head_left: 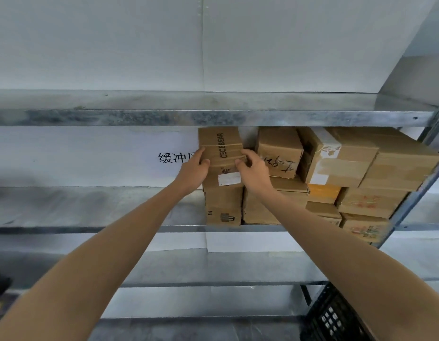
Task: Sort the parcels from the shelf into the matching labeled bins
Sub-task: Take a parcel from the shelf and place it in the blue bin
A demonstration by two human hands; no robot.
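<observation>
Forearms [115, 242] reach up from 7 and 5 o'clock to the box [220, 146], stood on a carton [223, 205] on the shelf [90, 207]. Risk imo: a quick yank could drag that carton along or knock the stack [279, 153] at its 3 o'clock. Box sits between the hands: left hand [192, 172] grips its 9 o'clock edge, right hand [254, 168] the 3 o'clock edge, fingers curled round.

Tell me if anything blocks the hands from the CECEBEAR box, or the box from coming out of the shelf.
Nothing visible: left hand and right hand grip the CECEBEAR box by its sides, and its front is open. The upper shelf beam sits close above it; it stands on another carton. No labeled bin shows.
</observation>
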